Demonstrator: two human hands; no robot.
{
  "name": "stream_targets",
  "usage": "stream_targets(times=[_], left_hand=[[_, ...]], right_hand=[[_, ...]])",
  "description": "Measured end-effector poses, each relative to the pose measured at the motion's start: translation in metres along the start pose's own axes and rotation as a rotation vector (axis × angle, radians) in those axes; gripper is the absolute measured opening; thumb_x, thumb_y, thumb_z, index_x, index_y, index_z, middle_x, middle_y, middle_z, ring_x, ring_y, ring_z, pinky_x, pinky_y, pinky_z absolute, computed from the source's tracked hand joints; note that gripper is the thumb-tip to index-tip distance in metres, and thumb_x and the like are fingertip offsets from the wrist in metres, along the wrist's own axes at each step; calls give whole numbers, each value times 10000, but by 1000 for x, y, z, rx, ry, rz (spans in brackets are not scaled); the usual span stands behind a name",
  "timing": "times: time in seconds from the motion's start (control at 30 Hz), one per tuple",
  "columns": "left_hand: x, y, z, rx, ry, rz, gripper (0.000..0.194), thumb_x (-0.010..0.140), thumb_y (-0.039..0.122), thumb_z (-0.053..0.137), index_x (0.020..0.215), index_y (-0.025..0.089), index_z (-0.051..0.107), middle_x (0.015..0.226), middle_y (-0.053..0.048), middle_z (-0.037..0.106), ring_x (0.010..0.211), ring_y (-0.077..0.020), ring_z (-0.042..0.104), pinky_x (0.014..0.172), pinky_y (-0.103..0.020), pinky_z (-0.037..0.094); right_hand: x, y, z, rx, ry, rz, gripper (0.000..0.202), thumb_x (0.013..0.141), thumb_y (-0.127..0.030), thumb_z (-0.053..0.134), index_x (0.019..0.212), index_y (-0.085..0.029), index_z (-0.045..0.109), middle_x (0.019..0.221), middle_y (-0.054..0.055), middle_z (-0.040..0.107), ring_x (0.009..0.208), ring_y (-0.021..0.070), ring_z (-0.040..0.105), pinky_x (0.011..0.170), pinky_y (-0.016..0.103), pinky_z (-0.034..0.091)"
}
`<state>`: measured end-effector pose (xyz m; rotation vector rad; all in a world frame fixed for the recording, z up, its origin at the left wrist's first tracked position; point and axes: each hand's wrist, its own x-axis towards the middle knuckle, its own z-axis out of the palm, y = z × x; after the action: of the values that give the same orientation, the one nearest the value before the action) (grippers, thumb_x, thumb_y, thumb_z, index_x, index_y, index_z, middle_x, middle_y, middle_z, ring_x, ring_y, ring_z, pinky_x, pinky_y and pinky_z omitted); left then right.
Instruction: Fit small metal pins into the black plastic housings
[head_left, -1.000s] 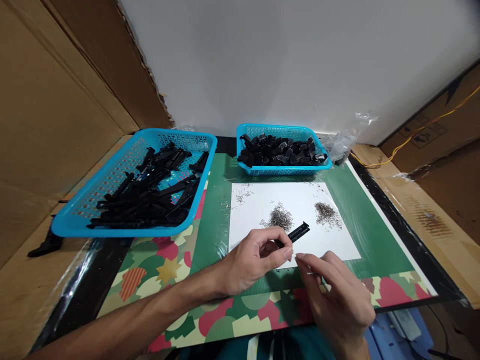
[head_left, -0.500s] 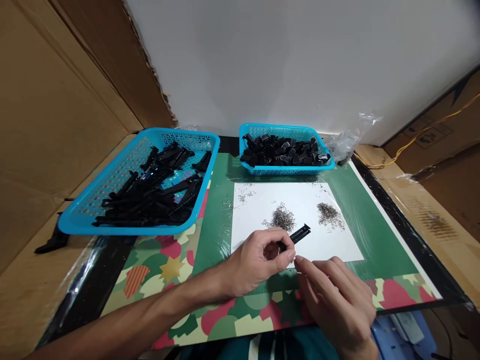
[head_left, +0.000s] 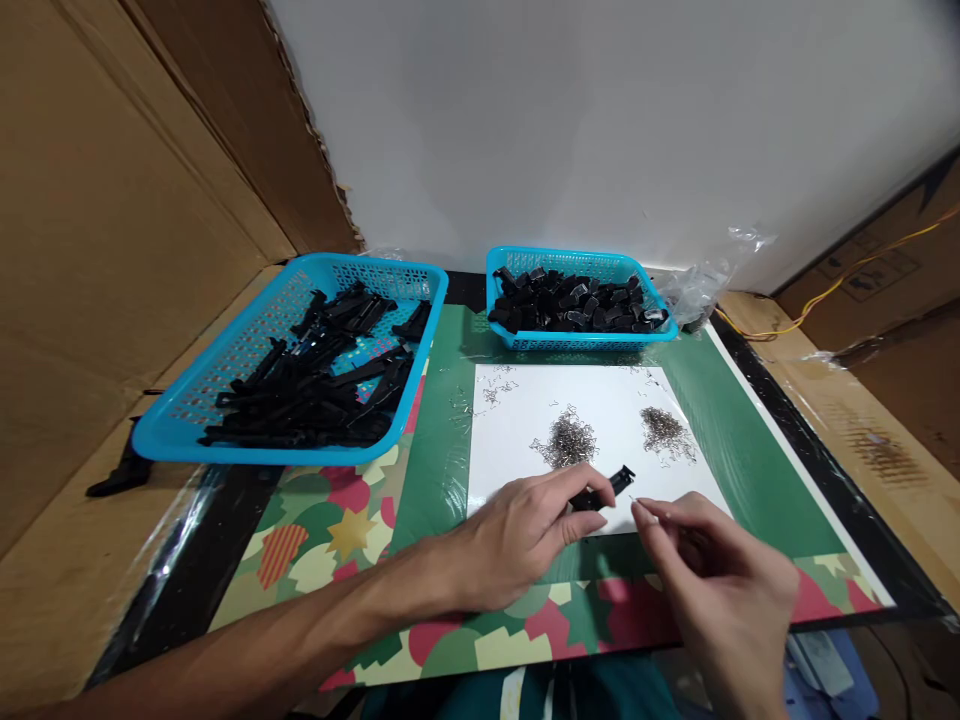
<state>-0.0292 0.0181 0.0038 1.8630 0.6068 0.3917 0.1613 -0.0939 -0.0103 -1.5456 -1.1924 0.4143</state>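
black part in left hand, slim wire in right, at the near edge of a white sheet

a worker's left hand (head_left: 536, 520) grasps a black plastic part (head_left: 621, 480) between thumb and curled fingers, its free end jutting out over the white sheet (head_left: 615, 400). just beside it, separated by a small gap, the right hand (head_left: 712, 570) pinches thumb and forefinger on a slim wire piece (head_left: 631, 498), too fine to make out in full. the left hand overlaps the sheet's near edge; the right, at the near right corner, has room on its outer side, over the green board (head_left: 731, 410). tight against the left hand's view ahead sits a central wire heap (head_left: 572, 440); a smaller heap (head_left: 664, 430) lies by the sheet's right edge, white paper between them. a narrow green band divides the sheet's far edge from a blue basket (head_left: 592, 342) of black pieces. a larger basket (head_left: 255, 455) stands to the left, its rim well apart from both hands. the patterned border (head_left: 480, 650) runs beneath the left forearm to the front edge.
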Motion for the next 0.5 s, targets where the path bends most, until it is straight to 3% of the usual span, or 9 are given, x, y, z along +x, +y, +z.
stream_targets(times=[0.07, 0.17, 0.33, 0.5], left_hand=[[-2, -3, 4, 60, -5, 5, 387, 1102, 379, 553, 1471, 265, 576, 1265, -66, 752, 1091, -244, 716, 937, -349, 528], [-3, -9, 9, 117, -3, 62, 444, 1099, 382, 571, 1529, 271, 558, 1354, -81, 743, 1172, -269, 728, 976, -360, 540], [-1, -12, 12, 133, -16, 73, 358, 1090, 306, 593, 1436, 236, 652, 1146, -65, 816, 958, -236, 782, 789, -292, 527], [1, -10, 10, 173, -42, 100, 340, 1064, 344, 652, 1373, 213, 705, 1082, -71, 825, 883, -230, 776, 747, -289, 499]], right_hand=[[7, 5, -10, 166, -32, 290, 236, 874, -345, 853, 753, -183, 730, 648, -3, 627, 534, 123, 528, 492, 242, 436], [17, 13, -21, 225, -90, 481, 348, 801, -430, 898, 683, -166, 704, 585, -20, 559, 508, 101, 438, 467, 230, 357], [23, 11, -16, 61, -178, 561, 391, 764, -477, 876, 642, -168, 669, 637, 18, 639, 576, 137, 506, 529, 251, 378], [27, 4, -6, -77, -228, 515, 368, 776, -434, 808, 588, -187, 610, 543, -31, 510, 509, 107, 413, 480, 239, 301]])
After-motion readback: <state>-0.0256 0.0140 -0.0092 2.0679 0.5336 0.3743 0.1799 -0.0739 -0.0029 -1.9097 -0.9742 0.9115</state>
